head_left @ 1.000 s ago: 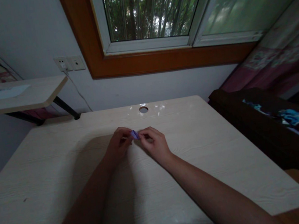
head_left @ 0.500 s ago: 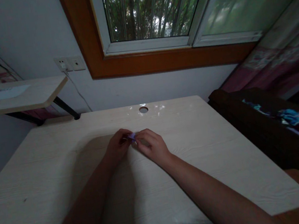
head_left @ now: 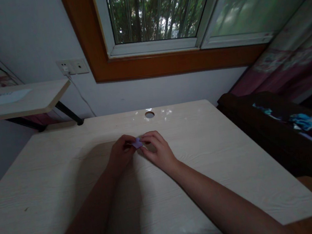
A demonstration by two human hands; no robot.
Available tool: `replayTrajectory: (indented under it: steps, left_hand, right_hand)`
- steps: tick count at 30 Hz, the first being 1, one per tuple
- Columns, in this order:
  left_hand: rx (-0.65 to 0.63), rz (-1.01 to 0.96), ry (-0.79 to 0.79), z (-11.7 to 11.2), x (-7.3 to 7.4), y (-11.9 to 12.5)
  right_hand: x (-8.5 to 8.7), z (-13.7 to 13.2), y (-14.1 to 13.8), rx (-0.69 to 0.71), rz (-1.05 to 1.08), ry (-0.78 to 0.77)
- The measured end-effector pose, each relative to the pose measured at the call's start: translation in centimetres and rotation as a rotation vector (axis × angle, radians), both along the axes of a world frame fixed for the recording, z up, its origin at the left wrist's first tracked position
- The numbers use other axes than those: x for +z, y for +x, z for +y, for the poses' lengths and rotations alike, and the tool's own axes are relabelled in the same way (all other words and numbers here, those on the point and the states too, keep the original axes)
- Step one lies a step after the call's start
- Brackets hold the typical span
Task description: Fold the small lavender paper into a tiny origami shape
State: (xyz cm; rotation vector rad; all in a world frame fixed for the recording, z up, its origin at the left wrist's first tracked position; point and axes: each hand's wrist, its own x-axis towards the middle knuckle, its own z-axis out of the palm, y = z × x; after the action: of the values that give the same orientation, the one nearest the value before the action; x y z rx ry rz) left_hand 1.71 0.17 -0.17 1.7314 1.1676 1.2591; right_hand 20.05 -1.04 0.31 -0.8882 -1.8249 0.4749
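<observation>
A small purple piece of folded paper [head_left: 137, 143] sits between my two hands over the middle of the pale wooden desk [head_left: 65, 176]. My left hand [head_left: 122, 152] pinches its left side with curled fingers. My right hand [head_left: 157, 151] pinches its right side, fingers bent over it. Most of the paper is hidden by my fingertips. Both forearms reach in from the bottom of the view.
A round cable hole [head_left: 149, 114] lies at the desk's far edge. A side shelf [head_left: 20, 99] stands at the left, below a wall socket [head_left: 72, 66] with a cord. A dark bed frame [head_left: 277, 131] borders the right. A window [head_left: 158, 12] is above.
Both hands stay in place on the desk. The fingers have shifted slightly around the purple paper, which now shows a flatter corner between them.
</observation>
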Motion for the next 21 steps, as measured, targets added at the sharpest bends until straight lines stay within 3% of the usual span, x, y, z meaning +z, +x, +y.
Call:
replayTrajectory:
  steps: [21]
  left_hand:
    - [-0.06,0.069,0.024,-0.41,0.21,-0.01]
  right_hand:
    - [-0.27,0.32,0.27,0.038,0.074,-0.092]
